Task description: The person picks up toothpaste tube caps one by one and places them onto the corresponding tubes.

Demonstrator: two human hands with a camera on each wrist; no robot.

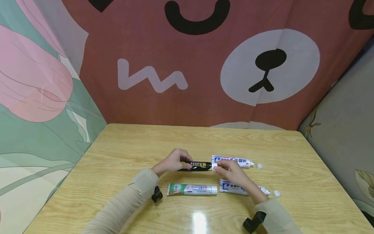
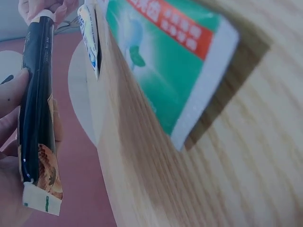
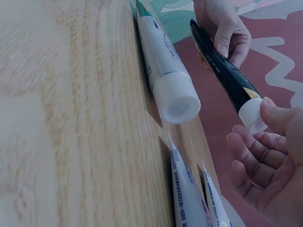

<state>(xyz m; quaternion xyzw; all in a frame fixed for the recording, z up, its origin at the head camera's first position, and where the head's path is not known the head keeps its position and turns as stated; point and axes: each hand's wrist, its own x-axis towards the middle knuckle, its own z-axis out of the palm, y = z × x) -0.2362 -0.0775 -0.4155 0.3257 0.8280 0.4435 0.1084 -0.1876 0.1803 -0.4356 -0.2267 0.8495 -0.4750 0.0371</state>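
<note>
My left hand (image 1: 176, 160) grips a black toothpaste tube (image 1: 201, 166) by its body, above the table. In the left wrist view the black tube's flat tail end (image 2: 41, 198) sticks out past the fingers. The thumb and fingers of my right hand (image 1: 232, 171) pinch the white cap (image 3: 252, 115) at the tube's other end. The cap sits on the tube. Nearer to me, a green and white toothpaste tube (image 1: 193, 189) with its cap on lies on the table, below the black tube in the head view.
Two white and blue toothpaste tubes lie uncapped to the right: the back tube (image 1: 243, 162) behind my right hand, the front tube (image 1: 232, 187) partly under my forearm. Beside their nozzles lie a back cap (image 1: 259, 166) and a front cap (image 1: 276, 193). A printed cloth (image 1: 204, 107) hangs behind the table.
</note>
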